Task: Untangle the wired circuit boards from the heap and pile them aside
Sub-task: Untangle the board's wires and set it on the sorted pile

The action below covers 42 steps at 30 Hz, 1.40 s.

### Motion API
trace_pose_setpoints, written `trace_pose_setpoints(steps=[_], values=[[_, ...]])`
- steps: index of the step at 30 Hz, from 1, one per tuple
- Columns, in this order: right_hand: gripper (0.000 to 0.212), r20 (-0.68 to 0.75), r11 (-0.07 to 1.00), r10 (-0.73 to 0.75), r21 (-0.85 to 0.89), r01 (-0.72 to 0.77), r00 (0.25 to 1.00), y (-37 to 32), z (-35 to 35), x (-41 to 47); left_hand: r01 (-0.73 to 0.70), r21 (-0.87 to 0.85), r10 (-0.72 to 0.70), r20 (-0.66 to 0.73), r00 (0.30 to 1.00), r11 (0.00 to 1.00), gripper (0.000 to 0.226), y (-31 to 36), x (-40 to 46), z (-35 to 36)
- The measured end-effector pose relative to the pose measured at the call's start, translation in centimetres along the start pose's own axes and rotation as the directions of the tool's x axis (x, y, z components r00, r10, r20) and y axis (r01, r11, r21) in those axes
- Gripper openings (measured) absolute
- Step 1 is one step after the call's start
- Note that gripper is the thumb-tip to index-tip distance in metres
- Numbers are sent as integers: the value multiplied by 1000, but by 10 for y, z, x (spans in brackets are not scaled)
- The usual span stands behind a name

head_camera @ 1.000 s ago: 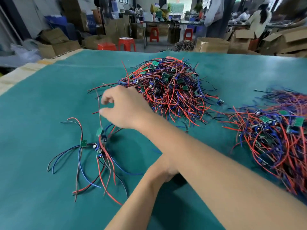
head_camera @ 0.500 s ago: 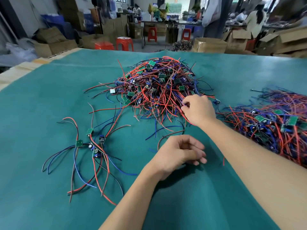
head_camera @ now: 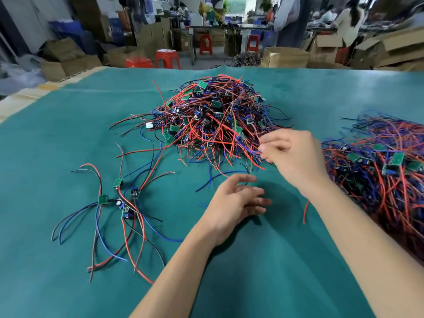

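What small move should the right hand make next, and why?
Probably pull gently toward the body: the right hand seems to pinch wires at the near edge of the heap, while the left hand rests open on the cloth.

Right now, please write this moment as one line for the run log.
step: pulling from heap | right hand: pinching wires at heap edge | left hand: open, holds nothing | sorted boards: left on green mat
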State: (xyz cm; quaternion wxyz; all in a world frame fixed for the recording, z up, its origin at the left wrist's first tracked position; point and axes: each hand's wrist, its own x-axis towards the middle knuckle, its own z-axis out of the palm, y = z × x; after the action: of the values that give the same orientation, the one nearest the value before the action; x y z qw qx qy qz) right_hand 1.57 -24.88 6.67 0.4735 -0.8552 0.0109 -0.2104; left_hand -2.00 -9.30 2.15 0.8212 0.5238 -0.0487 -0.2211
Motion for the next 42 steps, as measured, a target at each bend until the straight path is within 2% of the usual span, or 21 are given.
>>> trace_pose_setpoints(steps=[4, 6, 9, 12, 17, 19, 21, 23, 25, 27, 33, 38, 42], values=[[11, 63, 975, 21, 218, -34, 998, -3, -10, -40, 27, -135, -35, -57, 998, 990, 27, 3, 3, 0], [8, 133, 951, 10, 304, -50, 991, -3, -12, -61, 33, -125, -37, -35, 999, 992, 32, 3, 4, 0], [5, 300, 884, 37, 436, -171, 953, -2, -10, -83, 26, -43, -27, -11, 1000, 999, 35, 1, 2, -1], [17, 443, 844, 24, 472, -257, 896, -1, -5, -89, 11, 22, -11, 9, 1000, 1000, 28, 2, 0, -4], [27, 579, 799, 3, 489, -351, 815, -2, -6, -88, -15, 59, 15, 3, 1000, 998, 27, 1, -1, -5], [29, 488, 822, 109, 446, -354, 866, 3, -7, -85, -46, 38, 46, 2, 999, 998, 23, -1, 0, -5], [30, 280, 881, 230, 347, -322, 932, 12, -6, -81, -73, 18, 73, 12, 997, 997, 18, -4, 1, -6], [24, 102, 947, 258, 171, -273, 961, 22, -4, -78, -84, 56, 82, 27, 996, 995, 16, -7, 2, -6], [29, 67, 963, 252, 81, -257, 965, 26, -1, -77, -94, 153, 85, 62, 994, 984, 18, -9, 3, -6], [39, 80, 949, 254, 174, -264, 964, 25, 1, -78, -87, 213, 67, 99, 993, 973, 21, -10, 1, -3], [18, 85, 827, 298, 474, -302, 951, 22, -4, -75, -83, 251, 53, 126, 991, 964, 28, -9, -1, -2], [12, 6, 745, 392, 585, -321, 920, 20, -11, -70, -58, 9, 58, 11, 998, 998, 33, -3, 1, -1], [9, 1, 673, 457, 654, -347, 889, 18, -16, -67, -89, -193, 73, -89, 993, 977, 31, 4, 3, -5]])
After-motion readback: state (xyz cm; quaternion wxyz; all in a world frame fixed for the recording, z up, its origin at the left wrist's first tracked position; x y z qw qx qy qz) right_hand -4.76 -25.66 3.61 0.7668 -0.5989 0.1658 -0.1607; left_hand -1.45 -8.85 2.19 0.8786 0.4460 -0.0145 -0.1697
